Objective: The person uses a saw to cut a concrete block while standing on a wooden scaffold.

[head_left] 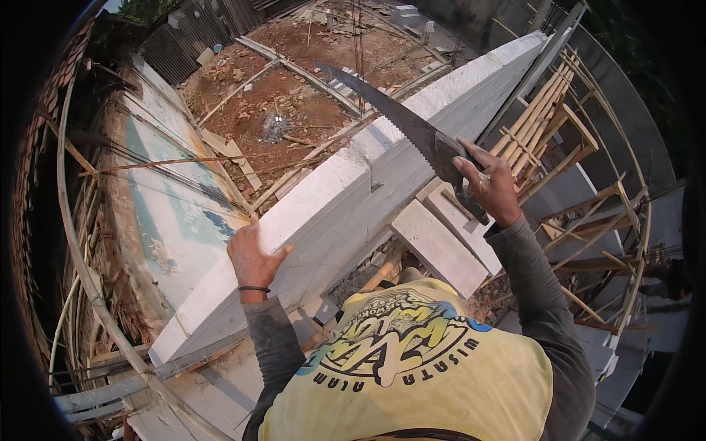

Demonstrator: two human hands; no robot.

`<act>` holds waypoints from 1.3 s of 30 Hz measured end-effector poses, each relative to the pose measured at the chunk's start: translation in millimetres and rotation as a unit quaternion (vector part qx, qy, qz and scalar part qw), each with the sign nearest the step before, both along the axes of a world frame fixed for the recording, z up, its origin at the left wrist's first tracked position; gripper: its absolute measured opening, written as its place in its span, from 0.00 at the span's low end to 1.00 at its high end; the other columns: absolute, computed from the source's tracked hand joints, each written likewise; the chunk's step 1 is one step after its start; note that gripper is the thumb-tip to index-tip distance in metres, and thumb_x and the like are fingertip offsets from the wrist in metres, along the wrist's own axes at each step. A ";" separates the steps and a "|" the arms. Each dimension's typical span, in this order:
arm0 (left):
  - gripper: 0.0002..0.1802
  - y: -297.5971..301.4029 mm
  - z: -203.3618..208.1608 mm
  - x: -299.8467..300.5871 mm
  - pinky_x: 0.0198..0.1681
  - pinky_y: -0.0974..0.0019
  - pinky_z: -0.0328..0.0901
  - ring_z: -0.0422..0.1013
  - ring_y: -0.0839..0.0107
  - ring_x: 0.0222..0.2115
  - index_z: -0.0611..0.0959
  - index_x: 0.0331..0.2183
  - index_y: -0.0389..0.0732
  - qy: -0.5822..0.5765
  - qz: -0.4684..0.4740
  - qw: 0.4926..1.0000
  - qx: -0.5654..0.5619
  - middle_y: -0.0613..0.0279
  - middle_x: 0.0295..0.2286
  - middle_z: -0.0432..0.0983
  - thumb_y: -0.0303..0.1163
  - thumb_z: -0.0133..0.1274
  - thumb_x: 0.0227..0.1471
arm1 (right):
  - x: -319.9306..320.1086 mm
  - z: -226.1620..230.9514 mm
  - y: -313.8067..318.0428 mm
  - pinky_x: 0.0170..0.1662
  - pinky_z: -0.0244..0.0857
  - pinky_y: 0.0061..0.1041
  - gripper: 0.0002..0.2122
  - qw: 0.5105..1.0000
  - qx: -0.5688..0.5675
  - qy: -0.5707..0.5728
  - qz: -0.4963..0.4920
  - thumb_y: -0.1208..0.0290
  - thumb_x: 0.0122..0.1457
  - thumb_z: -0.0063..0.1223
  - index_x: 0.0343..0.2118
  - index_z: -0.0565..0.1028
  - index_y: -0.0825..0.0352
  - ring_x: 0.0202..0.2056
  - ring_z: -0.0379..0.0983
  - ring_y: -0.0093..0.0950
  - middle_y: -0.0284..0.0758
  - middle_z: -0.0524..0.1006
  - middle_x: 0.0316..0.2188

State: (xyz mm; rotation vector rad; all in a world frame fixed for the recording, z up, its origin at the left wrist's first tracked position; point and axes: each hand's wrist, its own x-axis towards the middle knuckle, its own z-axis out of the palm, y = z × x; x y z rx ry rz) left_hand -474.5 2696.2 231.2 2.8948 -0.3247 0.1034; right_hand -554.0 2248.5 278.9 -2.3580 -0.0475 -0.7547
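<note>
A handsaw (401, 117) with a long toothed blade is in my right hand (491, 187), its fingers closed round the handle. The blade points up and to the left, over a long wall of white lightweight blocks (316, 195). I cannot tell whether the teeth touch the blocks. My left hand (252, 256) lies on the top of that wall, thumb apart from the fingers, and holds nothing. A step in height shows in the wall's top near its middle. Loose pale blocks (441, 246) lie on the near side of the wall, below my right hand.
Bamboo poles and wooden frames (540, 117) stand at the right. Beyond the wall lies reddish earth (250, 125) with rubble, concrete beams and upright steel bars (358, 44). An old wall with peeling blue paint (173, 195) runs along the left, beside a curved bamboo pole (70, 191).
</note>
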 end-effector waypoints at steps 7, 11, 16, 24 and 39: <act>0.60 17.1 -13.4 12.5 0.63 0.47 0.50 0.59 0.48 0.56 0.63 0.61 0.36 -0.040 -0.080 0.996 0.023 0.46 0.51 0.67 0.54 0.72 0.32 | 0.4 -6.1 65.7 0.35 0.71 0.36 0.32 0.958 -0.231 0.151 0.071 0.70 0.57 0.58 0.65 0.61 0.60 0.32 0.76 0.42 0.42 0.77 0.34; 0.62 -20.2 -15.7 27.1 0.63 0.46 0.49 0.59 0.47 0.57 0.61 0.63 0.37 -0.082 -0.147 0.986 0.012 0.44 0.52 0.65 0.56 0.72 0.33 | -22.5 -29.5 88.7 0.32 0.71 0.39 0.31 0.969 -0.183 0.169 0.006 0.63 0.58 0.58 0.64 0.62 0.63 0.29 0.77 0.43 0.45 0.80 0.31; 0.60 -46.7 -8.5 33.2 0.60 0.50 0.55 0.62 0.52 0.56 0.61 0.63 0.38 0.029 -0.112 0.993 0.034 0.46 0.52 0.67 0.57 0.70 0.36 | -58.6 -35.2 118.6 0.31 0.72 0.39 0.26 0.968 -0.226 0.098 -0.045 0.60 0.61 0.56 0.61 0.68 0.60 0.27 0.78 0.43 0.44 0.81 0.29; 0.58 -48.9 -6.1 30.6 0.57 0.52 0.59 0.64 0.55 0.53 0.62 0.63 0.40 0.007 -0.131 0.990 0.041 0.50 0.50 0.69 0.56 0.70 0.38 | 44.9 -21.8 109.9 0.35 0.72 0.43 0.21 0.942 -0.264 0.183 -0.101 0.56 0.64 0.50 0.57 0.71 0.60 0.32 0.78 0.46 0.47 0.80 0.32; 0.58 -45.1 -4.5 31.1 0.55 0.52 0.62 0.68 0.52 0.50 0.66 0.61 0.36 -0.027 -0.134 0.991 0.010 0.48 0.46 0.73 0.51 0.73 0.33 | 19.6 -34.1 114.0 0.33 0.73 0.41 0.22 0.957 -0.264 0.100 -0.071 0.58 0.64 0.51 0.58 0.71 0.60 0.30 0.79 0.42 0.43 0.81 0.30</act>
